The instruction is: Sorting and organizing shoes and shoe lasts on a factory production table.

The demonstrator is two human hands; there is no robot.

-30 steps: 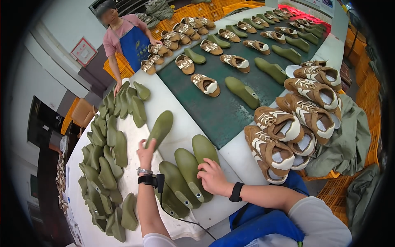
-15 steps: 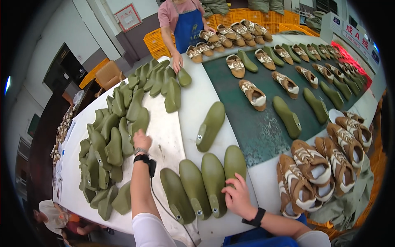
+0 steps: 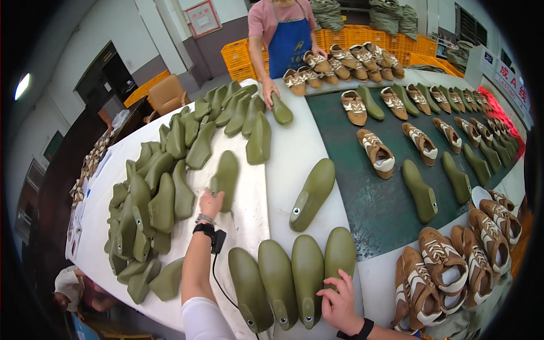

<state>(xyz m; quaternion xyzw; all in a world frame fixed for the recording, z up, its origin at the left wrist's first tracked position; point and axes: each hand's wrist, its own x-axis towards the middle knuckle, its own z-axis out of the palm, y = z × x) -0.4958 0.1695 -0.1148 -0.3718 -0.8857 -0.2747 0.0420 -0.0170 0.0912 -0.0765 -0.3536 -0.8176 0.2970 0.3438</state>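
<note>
My left hand (image 3: 211,205) grips the heel end of an olive-green shoe last (image 3: 227,174), just right of a heap of similar lasts (image 3: 161,203). Near the front edge, several lasts lie side by side, toes pointing away from me. My right hand (image 3: 340,299) has its curled fingers on the heel end of the rightmost one (image 3: 340,252), partly covering it. Beyond that row a single last (image 3: 313,195) lies at a slant on the white table (image 3: 286,153).
A green mat (image 3: 368,209) carries rows of brown-and-white sneakers (image 3: 375,153) and lasts. More sneakers (image 3: 447,272) are piled at the near right. Across the table, a person in a blue apron (image 3: 292,48) touches a last (image 3: 281,111). Orange crates (image 3: 237,55) stand behind.
My left hand has drawn its last rightward, away from the heap. My right hand stays at the rightmost last of the front row. The whole view has shifted slightly.
</note>
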